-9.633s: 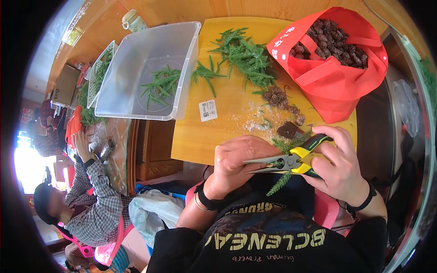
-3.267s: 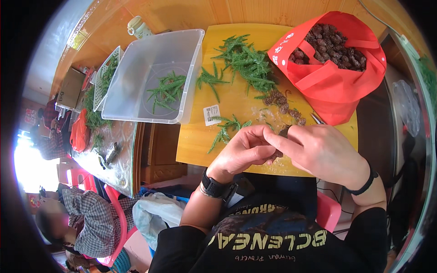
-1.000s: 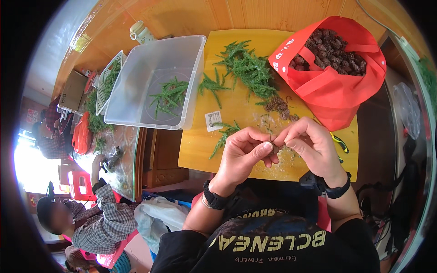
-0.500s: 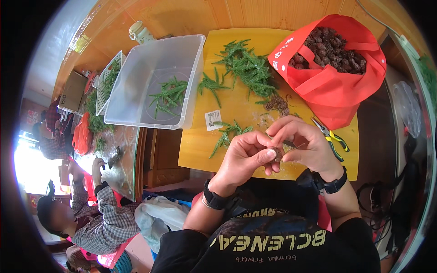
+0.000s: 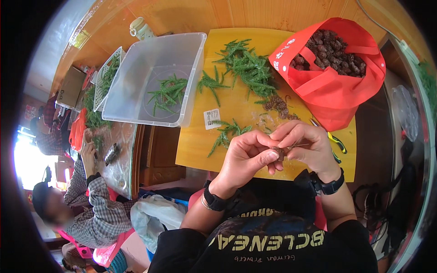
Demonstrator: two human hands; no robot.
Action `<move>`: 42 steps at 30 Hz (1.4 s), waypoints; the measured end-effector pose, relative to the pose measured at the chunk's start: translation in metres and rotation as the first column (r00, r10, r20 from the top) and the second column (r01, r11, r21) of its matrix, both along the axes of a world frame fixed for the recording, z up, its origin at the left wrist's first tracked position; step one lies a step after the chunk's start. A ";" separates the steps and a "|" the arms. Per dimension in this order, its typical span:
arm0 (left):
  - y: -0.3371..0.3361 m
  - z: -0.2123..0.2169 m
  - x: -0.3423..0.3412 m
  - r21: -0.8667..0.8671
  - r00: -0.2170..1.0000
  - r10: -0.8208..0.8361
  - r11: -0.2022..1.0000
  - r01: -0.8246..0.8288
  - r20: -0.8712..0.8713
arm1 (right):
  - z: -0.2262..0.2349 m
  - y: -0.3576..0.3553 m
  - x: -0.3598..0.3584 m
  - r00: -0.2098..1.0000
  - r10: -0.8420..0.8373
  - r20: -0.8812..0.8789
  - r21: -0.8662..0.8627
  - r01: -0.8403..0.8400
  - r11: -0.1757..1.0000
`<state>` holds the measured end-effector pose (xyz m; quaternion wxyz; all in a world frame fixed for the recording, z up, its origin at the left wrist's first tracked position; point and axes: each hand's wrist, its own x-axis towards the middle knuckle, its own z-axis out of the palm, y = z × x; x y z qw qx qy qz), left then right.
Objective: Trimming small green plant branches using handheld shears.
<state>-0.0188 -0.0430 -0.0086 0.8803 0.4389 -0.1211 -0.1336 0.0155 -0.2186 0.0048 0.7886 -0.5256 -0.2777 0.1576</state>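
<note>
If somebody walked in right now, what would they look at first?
Probably the big red bag at the upper right, filled with brown pine cones. Next, bright green sprigs heaped on the yellow board, left of the bag. Then, near the board's front edge, the left fingers pinching a small brown cone, with the right fingers close beside it.

The red bag (image 5: 334, 93) bears white characters, the black shirt (image 5: 268, 225) yellow letters, the white label (image 5: 212, 118) print.
</note>
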 end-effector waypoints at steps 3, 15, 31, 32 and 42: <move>0.001 0.000 0.001 0.011 1.000 0.002 1.000 -0.002 0.015 | -0.004 0.000 0.000 1.000 -0.009 0.012 0.007 0.009 1.000; -0.002 0.004 -0.001 0.044 0.990 0.085 0.995 -0.091 0.112 | -0.014 0.013 -0.008 0.906 -0.303 0.295 0.007 0.315 0.949; -0.005 -0.003 0.010 0.373 0.699 0.144 0.761 -0.531 0.700 | -0.018 0.013 -0.018 0.905 -0.395 0.158 -0.129 0.415 0.901; -0.008 -0.003 0.010 0.373 0.700 0.141 0.764 -0.526 0.700 | -0.019 0.012 -0.019 0.910 -0.396 0.122 -0.144 0.411 0.900; 0.003 -0.007 0.011 0.016 0.995 0.098 0.995 -0.099 0.020 | -0.067 -0.125 -0.025 0.751 -0.199 0.630 -0.774 0.629 -0.078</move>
